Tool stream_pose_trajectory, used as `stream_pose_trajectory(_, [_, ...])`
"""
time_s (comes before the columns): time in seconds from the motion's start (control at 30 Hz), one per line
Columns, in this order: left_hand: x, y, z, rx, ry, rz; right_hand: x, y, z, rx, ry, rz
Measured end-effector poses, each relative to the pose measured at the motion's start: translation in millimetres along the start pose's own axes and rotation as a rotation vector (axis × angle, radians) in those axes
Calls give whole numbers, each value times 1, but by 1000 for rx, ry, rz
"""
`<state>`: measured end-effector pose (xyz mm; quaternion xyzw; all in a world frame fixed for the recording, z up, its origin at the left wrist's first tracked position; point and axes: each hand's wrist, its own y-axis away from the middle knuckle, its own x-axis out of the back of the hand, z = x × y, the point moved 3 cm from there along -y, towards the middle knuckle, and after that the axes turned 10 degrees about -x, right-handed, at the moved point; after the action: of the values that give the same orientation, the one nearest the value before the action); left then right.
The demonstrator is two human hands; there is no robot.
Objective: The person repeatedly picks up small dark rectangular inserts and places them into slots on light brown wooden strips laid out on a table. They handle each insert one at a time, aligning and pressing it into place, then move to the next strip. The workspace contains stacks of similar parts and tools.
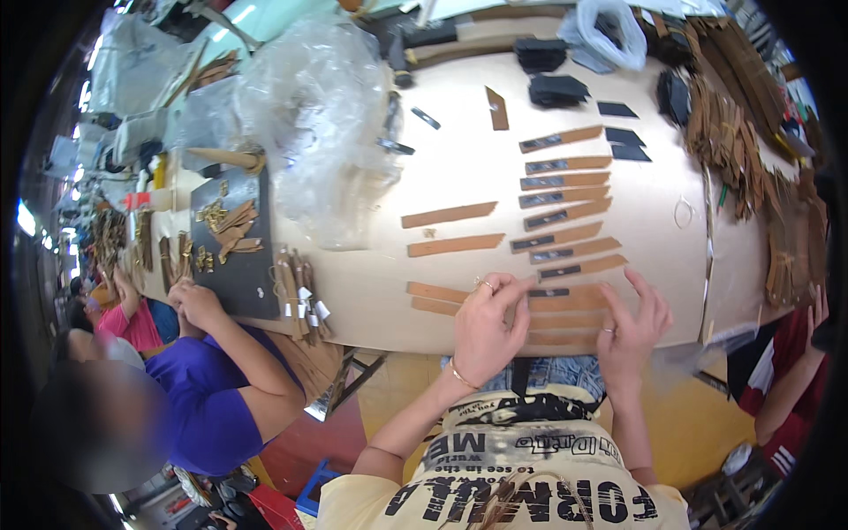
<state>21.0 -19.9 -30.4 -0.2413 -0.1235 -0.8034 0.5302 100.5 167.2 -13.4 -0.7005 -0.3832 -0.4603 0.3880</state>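
Note:
Near the front edge of the table, my left hand is curled, thumb and forefinger together. Its fingertips are beside a small dark strip, which lies on a brown leather strip. What those fingers hold, if anything, is too small to make out. At the other end of the same leather strip is my right hand, its fingers apart and thumb side by the strip's tip. Beyond my hands, several brown strips lie in a column, each with a dark piece on its left end. Plain brown strips lie to the left.
Crumpled clear plastic covers the table's left part. A dark board bears leather pieces and brass-coloured hardware; a co-worker works beside it. Black pieces are stacked at the back. Bundled brown strips lie at right, near another person's arm.

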Motion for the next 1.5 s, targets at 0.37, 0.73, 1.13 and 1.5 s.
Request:
stream_pose_trajectory(0.37, [73, -171, -81, -293, -880, 293, 12, -12, 0, -69, -295, 164])
stream_pose_trajectory(0.73, [73, -100, -40, 73, 384, 288, 20, -28, -8, -10, -591, -5])
stream_pose_trajectory(1.13, [29, 6, 30, -785, -269, -52, 12, -16, -13, -509, -1369, -853])
stream_pose_trajectory(1.5, [6, 35, -3, 131, 616, -66, 4, 13, -11, -353, -1113, -551])
